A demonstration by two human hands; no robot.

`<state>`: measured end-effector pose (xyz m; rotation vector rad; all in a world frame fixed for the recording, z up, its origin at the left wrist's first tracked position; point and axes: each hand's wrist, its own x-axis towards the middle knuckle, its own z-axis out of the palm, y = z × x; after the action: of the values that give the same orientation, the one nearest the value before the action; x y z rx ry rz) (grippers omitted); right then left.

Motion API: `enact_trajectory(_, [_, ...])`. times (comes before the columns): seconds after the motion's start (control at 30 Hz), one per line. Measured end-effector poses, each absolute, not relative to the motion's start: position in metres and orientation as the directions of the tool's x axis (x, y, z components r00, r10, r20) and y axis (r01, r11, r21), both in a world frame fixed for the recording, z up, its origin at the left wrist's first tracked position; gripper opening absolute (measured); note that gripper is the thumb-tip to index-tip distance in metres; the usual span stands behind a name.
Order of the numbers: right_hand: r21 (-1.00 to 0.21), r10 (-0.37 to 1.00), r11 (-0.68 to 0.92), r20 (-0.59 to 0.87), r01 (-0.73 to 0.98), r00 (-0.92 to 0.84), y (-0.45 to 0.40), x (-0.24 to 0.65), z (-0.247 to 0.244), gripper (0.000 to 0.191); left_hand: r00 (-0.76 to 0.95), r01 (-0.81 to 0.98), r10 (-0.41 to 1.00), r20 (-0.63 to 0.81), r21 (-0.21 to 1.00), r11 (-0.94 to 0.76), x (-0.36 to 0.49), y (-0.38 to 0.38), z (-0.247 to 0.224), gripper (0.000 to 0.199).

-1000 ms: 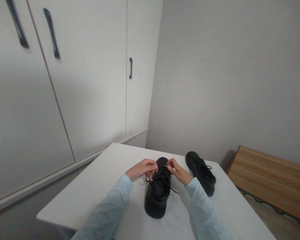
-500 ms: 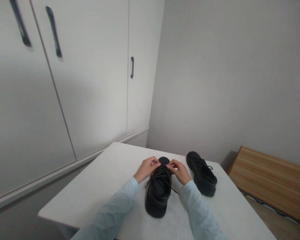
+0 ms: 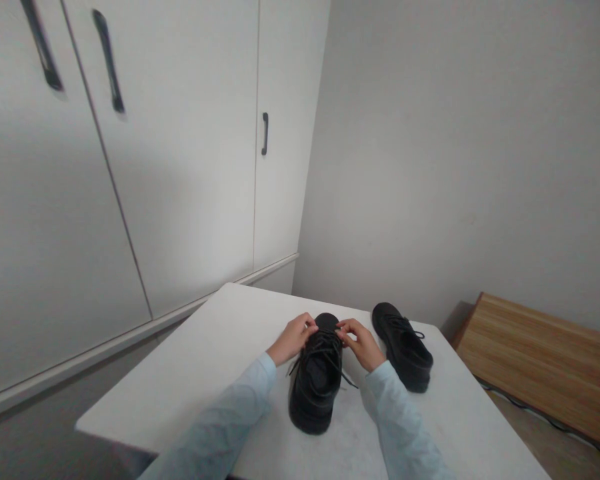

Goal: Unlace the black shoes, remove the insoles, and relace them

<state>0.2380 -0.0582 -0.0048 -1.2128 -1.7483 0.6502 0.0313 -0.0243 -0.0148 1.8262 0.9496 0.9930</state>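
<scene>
A black lace-up shoe rests on the white table, its toe pointing away from me and its heel close to me. Dark shoelaces cross its front, with loose ends hanging out on both sides. At the left of the toe end, my left hand pinches the lace between thumb and fingers. My right hand does the same on the right side, thumb and index finger together at the lacing. The bit of lace inside each pinch is too small to see clearly.
A second black shoe stands to the right on the table, near its far right edge. White cupboard doors with dark handles rise at the left. A grey wall closes the back. Right of the table is a wood-grain board.
Both hands have drawn slightly apart across the toe end, the left one to the left and the right one to the right. The shoe has hardly shifted.
</scene>
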Motion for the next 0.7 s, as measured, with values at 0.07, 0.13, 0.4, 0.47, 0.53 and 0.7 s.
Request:
enact_trajectory(0.07, [-0.791,0.912,0.406,0.384,0.458,-0.144,-0.059,0.24,-0.005,0.024,0.4,0.229,0.884,0.24,0.908,-0.35,0.031,-0.023,-0.016,0.022])
enact_trajectory(0.13, [-0.783,0.904,0.424,0.396,0.455,-0.161,-0.059,0.243,-0.005,0.023,0.4,0.236,0.89,0.219,0.914,-0.33,0.031,-0.023,-0.016,0.02])
enact_trajectory(0.4, [-0.807,0.913,0.406,0.381,0.429,-0.147,-0.061,0.244,-0.005,0.02,0.413,0.214,0.893,0.181,0.933,-0.289,0.029,-0.021,-0.016,0.019])
enact_trajectory(0.47, [-0.836,0.926,0.375,0.359,0.4,-0.119,-0.062,0.242,-0.003,0.022,0.412,0.199,0.883,0.223,0.924,-0.327,0.028,-0.022,-0.014,0.021])
enact_trajectory(0.53, [-0.874,0.943,0.332,0.32,0.356,-0.093,-0.065,0.239,-0.001,0.025,0.395,0.207,0.864,0.312,0.886,-0.414,0.027,-0.023,-0.01,0.021])
enact_trajectory(0.7, [-0.912,0.961,0.276,0.27,0.302,-0.063,-0.07,0.229,0.008,0.028,0.389,0.233,0.814,0.431,0.809,-0.54,0.027,-0.031,0.004,0.022])
